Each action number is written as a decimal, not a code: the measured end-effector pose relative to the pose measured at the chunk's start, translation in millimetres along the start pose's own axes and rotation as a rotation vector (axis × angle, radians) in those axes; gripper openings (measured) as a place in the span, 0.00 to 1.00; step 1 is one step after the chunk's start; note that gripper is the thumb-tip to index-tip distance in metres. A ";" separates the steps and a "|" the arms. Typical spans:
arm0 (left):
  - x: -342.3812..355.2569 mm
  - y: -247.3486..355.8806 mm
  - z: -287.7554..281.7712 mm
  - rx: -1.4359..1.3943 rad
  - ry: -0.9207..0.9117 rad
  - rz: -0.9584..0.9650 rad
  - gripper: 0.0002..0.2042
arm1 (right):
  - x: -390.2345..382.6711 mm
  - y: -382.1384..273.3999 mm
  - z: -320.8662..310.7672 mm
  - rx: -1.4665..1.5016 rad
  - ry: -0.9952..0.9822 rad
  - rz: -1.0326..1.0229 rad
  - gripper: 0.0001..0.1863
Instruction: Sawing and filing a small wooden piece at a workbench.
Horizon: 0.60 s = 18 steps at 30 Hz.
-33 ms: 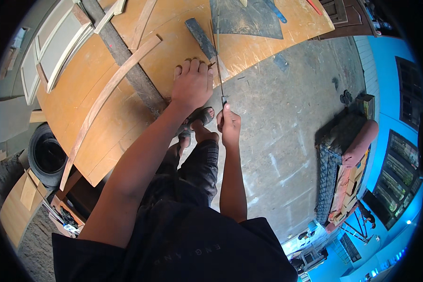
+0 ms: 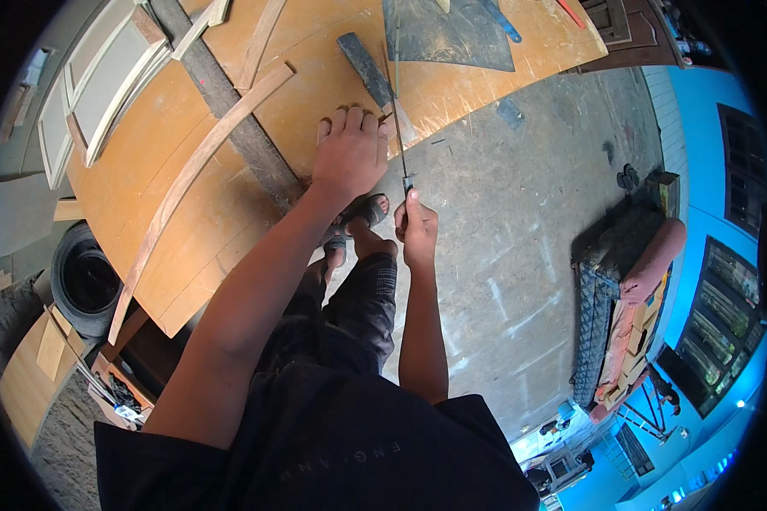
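My left hand [image 2: 349,153] presses flat, fingers spread, on the near edge of an orange-brown plywood board [image 2: 162,204]. My right hand [image 2: 418,228] is below that edge, closed on the handle of a thin saw [image 2: 397,111]. The saw's narrow blade runs straight up across the board edge beside my left fingers. A dark flat strip [image 2: 363,66] lies on the board just above my left hand. Whether the blade sits in a cut is too small to tell.
A long curved wooden strip [image 2: 200,175] and a dark plank [image 2: 230,115] cross the board. A grey sheet [image 2: 447,34] lies at its far end. My sandalled feet [image 2: 362,217] stand on the concrete floor [image 2: 511,230]. A tyre [image 2: 83,281] sits left, a worn sofa [image 2: 622,289] right.
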State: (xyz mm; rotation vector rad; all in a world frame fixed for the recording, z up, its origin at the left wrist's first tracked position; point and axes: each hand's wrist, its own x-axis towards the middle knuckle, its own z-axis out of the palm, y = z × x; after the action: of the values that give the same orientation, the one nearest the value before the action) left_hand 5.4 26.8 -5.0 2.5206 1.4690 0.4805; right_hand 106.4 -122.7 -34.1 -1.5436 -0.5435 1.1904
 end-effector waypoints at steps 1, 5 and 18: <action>0.0 0.2 -0.2 0.000 0.001 -0.003 0.13 | -1.6 -0.1 -0.4 0.025 0.011 0.041 0.32; 0.5 -0.4 0.2 0.000 -0.008 -0.004 0.14 | -7.5 -5.5 3.4 0.077 0.034 0.116 0.30; -2.1 -2.3 -7.7 -0.034 -0.077 -0.002 0.17 | -62.7 37.2 -2.9 -0.318 0.174 -0.168 0.20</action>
State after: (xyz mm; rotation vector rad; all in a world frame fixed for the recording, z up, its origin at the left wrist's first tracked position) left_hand -0.3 26.1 1.0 2.4825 1.4236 0.4004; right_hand 75.2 -188.1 -42.9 -1.8104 -0.7567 0.8603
